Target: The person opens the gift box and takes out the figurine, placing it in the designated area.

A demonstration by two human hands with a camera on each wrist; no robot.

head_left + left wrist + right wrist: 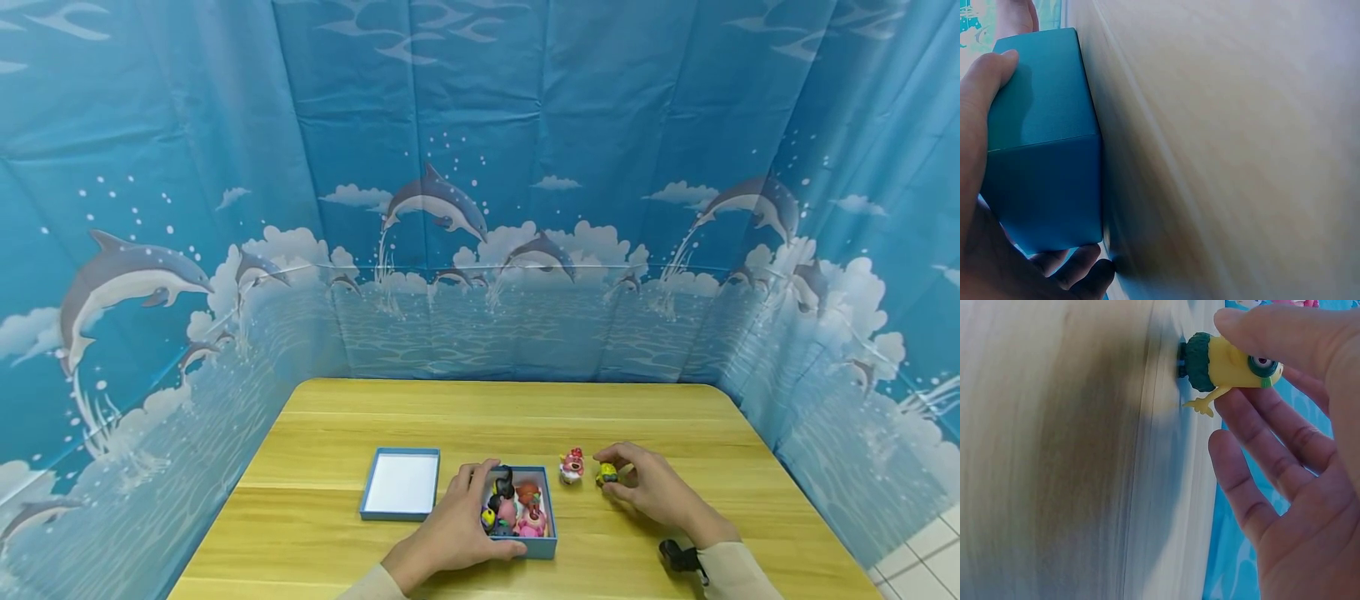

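Observation:
My left hand (465,521) grips a small blue open box (542,547), thumb on the near wall and fingers along the far left side. Inside lie several small toy figures, among them a pink bear (531,525), a reddish-brown one (528,493) and a black one (504,483). To the right, my right hand (660,487) pinches a yellow minion figurine (1225,362) with a green skirt between thumb and fingers. It is upright, its feet right at the tabletop. A pink-and-white figurine with a red top (572,467) stands between box and right hand.
Left of the box lies its blue-rimmed lid (400,518), white inside facing up. A black device (678,557) shows at my right cuff. The yellow wooden table (315,533) is bordered by blue dolphin-print curtains (480,325) at the back and sides.

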